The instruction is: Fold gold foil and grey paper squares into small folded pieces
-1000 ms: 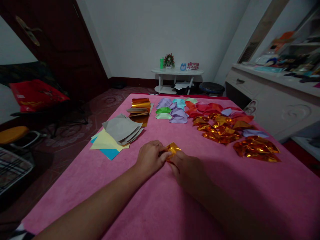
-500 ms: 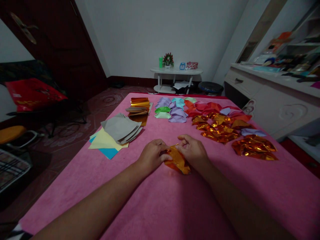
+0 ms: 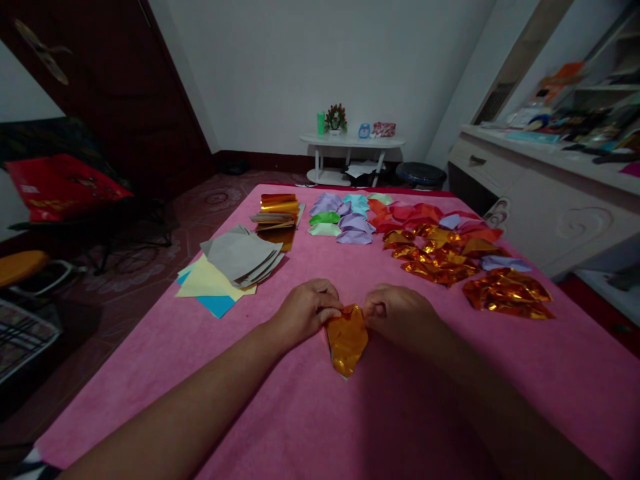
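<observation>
A folded sheet of shiny gold foil paper [image 3: 349, 342] hangs between my hands over the pink cloth, its pointed end toward me. My left hand [image 3: 311, 308] pinches its upper left corner between thumb and fingers. On the other side, my right hand [image 3: 400, 312] has its fingers curled closed at the upper right edge of the foil paper. To the right lie several folded gold foil pieces [image 3: 507, 293], crumpled and glossy. Farther left, a fanned stack of grey-backed sheets [image 3: 243, 255] rests partly on a yellow sheet [image 3: 213, 280] and a blue sheet [image 3: 219, 305].
Folded purple papers [image 3: 355, 229], green papers [image 3: 325, 218] and red papers [image 3: 415, 215] sit at the table's far side, near a gold foil stack [image 3: 277, 217]. Beyond stands a small white table [image 3: 353, 142]. A white cabinet [image 3: 555, 193] flanks the right side.
The gold foil paper has turned so that its point faces me. My right hand has shifted slightly right and down, its fingers curling in; my left hand keeps its pinch.
</observation>
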A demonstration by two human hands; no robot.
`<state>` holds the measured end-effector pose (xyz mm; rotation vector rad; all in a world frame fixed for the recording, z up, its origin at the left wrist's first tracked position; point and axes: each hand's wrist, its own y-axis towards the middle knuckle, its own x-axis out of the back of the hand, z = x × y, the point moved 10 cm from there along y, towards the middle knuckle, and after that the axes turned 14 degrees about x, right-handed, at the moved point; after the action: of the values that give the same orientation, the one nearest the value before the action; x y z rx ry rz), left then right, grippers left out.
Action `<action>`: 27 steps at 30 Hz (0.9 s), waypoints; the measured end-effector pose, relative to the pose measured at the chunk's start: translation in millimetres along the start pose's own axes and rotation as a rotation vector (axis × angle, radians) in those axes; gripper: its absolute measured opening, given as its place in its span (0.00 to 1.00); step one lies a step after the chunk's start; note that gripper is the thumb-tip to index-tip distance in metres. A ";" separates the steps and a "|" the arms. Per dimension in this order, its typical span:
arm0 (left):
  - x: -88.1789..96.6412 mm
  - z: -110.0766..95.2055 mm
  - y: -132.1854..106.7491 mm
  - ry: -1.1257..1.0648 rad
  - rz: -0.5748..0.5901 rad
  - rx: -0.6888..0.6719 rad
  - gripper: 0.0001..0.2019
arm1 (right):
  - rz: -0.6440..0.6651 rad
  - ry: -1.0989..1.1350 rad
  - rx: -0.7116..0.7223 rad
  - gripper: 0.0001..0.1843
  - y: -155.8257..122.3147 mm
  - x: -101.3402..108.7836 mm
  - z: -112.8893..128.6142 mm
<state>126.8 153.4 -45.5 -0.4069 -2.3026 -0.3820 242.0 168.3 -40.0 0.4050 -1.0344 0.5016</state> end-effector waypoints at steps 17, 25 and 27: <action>2.8 -3.5 -8.4 -0.253 0.464 0.028 0.20 | -0.058 0.080 0.237 0.12 6.5 -14.9 23.8; -4.4 12.9 -0.8 -0.164 0.156 0.148 0.11 | -0.031 0.241 0.256 0.17 6.6 -26.1 12.6; -4.8 12.1 -0.8 -0.139 0.114 0.143 0.09 | -0.050 0.243 0.243 0.17 5.8 -26.0 10.2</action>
<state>122.0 156.5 -57.2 -0.5031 -2.4099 -0.1348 220.7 162.3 -58.0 0.5685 -0.7290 0.6181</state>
